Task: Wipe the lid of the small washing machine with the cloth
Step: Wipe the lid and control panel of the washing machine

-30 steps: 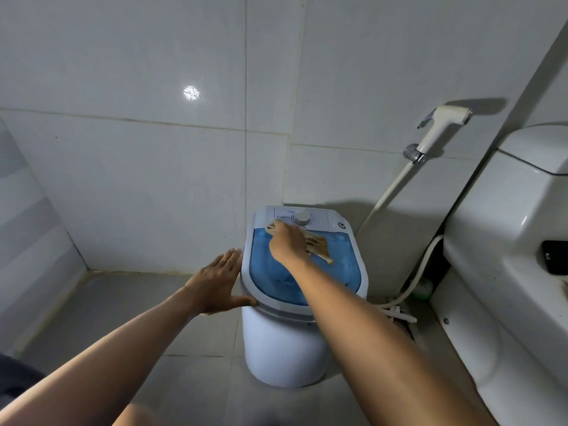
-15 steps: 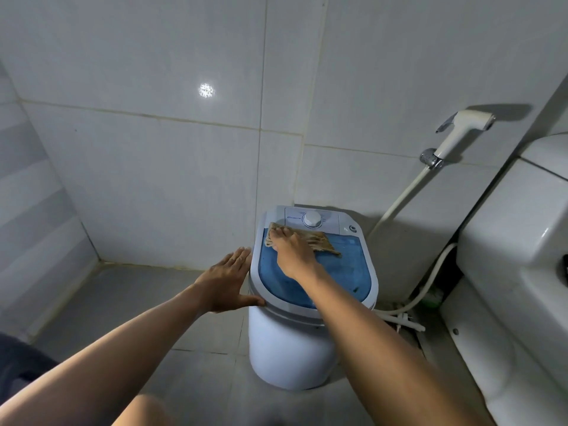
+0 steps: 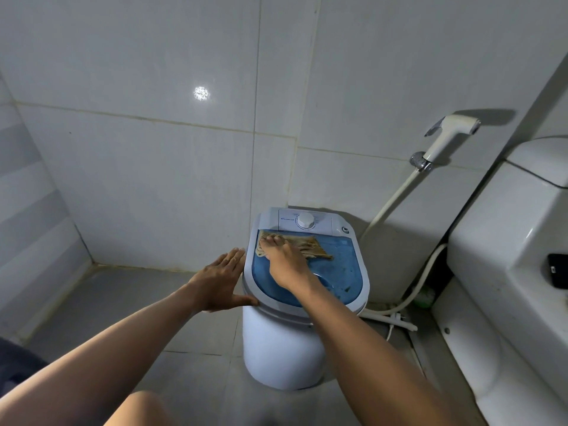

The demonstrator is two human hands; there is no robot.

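**Wiping the far left corner of the lid**

The blue lid (image 3: 335,272) tops the small washing machine (image 3: 282,355) by the wall. I press the cloth (image 3: 310,245) flat under my right hand (image 3: 284,259), fingers extended. My left hand (image 3: 219,279) braces the rim, flat and empty. I'd keep pressure even and overlap strokes.

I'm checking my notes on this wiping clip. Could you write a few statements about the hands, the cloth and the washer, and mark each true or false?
1. The right hand presses the cloth onto the blue lid. True.
2. The cloth lies at the lid's near edge. False: it lies at the far end, by the control dial.
3. The left hand rests flat against the washing machine. True.
4. The lid stands open. False: it is closed.
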